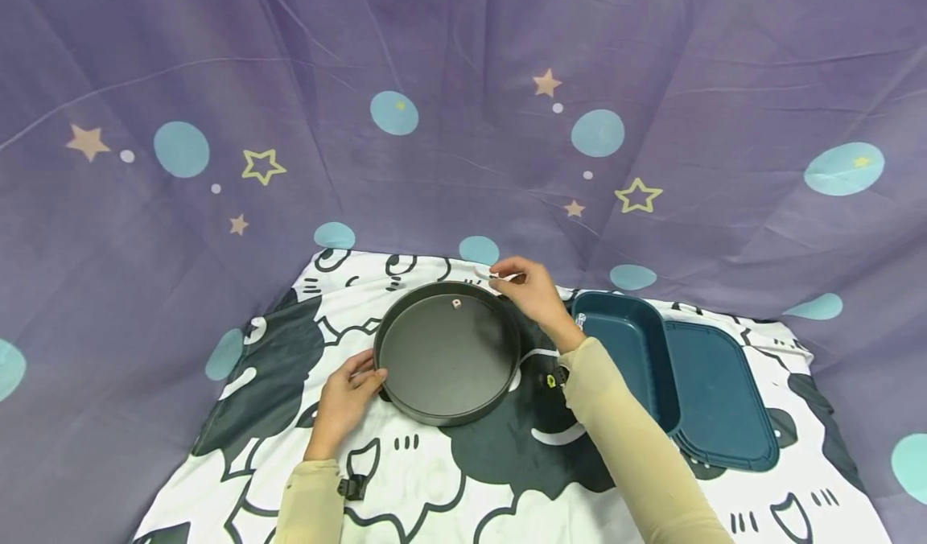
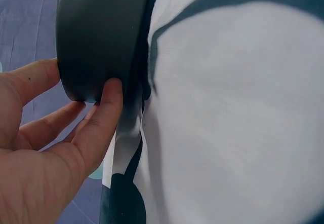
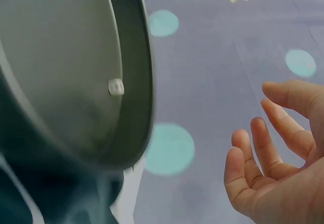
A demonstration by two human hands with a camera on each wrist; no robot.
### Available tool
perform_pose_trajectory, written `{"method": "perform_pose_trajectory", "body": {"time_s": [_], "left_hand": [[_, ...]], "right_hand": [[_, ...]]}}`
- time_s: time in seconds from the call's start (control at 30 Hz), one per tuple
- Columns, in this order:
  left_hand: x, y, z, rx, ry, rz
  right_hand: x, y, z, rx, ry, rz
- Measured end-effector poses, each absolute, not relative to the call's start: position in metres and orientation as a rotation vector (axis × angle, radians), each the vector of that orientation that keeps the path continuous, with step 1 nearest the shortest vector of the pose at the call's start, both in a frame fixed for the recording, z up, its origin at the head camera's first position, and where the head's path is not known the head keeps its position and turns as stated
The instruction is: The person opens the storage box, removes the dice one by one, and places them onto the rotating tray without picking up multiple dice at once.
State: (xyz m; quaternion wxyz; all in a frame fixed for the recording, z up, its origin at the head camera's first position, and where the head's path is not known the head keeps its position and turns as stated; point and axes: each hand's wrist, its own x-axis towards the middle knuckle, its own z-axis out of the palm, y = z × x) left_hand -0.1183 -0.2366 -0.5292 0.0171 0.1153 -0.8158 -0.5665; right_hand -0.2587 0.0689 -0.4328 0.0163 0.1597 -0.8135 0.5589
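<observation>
A dark round pan (image 1: 449, 359) with a raised wall lies on the patterned cloth. One small white die (image 1: 456, 303) sits inside it near the far edge; the right wrist view also has this die (image 3: 116, 86). My left hand (image 1: 348, 399) holds the pan's left side, thumb at the rim and fingers against the outer wall. Fingers of that hand (image 2: 112, 89) touch the wall in the left wrist view. Beyond the pan's far right rim, my right hand (image 1: 532, 290) is raised, its fingers loosely bent and apart from the pan. I see nothing between its fingers (image 3: 286, 95).
A deep blue rectangular container (image 1: 662, 375) stands right of the pan, with small pale pieces (image 1: 581, 319) in its far left corner. Beside it lies a flat blue lid (image 1: 724, 399). Behind the cloth-covered surface (image 1: 405, 480) hangs a purple curtain (image 1: 463, 166).
</observation>
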Motion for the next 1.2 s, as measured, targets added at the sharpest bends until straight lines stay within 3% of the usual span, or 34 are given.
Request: {"method": "perform_pose_trajectory", "body": {"time_s": [0.2,0.57,1.2], "left_hand": [[-0.118,-0.236,-0.528,0.354,-2.540,-1.752],[-0.118,-0.235,-0.527,0.366,-2.517,-1.775],[-0.117,-0.237,-0.529,0.375,-2.489,-1.841]], "right_hand": [[-0.255,0.114,-0.429,0.424,-2.518,1.733],[-0.257,0.191,-0.461,0.223,-2.493,1.758],[-0.264,0.221,-0.526,-0.121,-2.484,1.723]]}}
